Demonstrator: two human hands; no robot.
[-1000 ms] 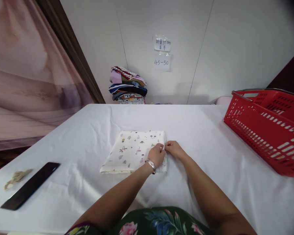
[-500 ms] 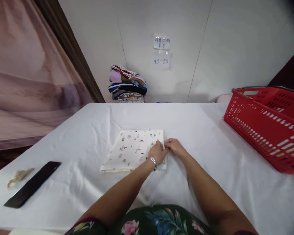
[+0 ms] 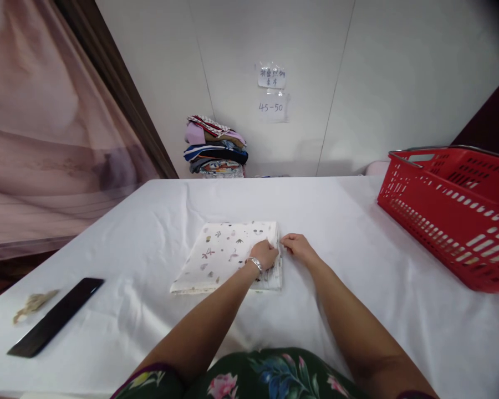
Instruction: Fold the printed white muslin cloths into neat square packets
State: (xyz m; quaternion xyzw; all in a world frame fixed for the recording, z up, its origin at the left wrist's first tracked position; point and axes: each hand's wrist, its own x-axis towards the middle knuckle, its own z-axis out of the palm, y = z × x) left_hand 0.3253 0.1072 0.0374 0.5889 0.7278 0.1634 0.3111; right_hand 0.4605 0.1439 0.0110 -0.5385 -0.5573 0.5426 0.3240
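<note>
A white folded cloth [image 3: 220,255], printed with small plants and animals, lies flat on the table. My left hand [image 3: 264,254], with a silver bracelet at the wrist, rests on the cloth's right part, its fingers curled and closed on the fabric near the right edge. Just to the right, my right hand [image 3: 298,247] is closed in a pinch, fingertips at that same edge. The exact bit of fabric between the fingertips is too small to make out.
The table has a white cover [image 3: 332,210]. A red perforated basket [image 3: 444,221] stands at the right. At the left lie a long black flat object [image 3: 58,318] and a small beige bundle [image 3: 34,304]. A pile of folded fabrics [image 3: 216,147] rises beyond the far edge.
My left hand's fingers have curled in tighter on the cloth near its right edge. My right hand has shifted very slightly to the right, and the cloth stays in place.
</note>
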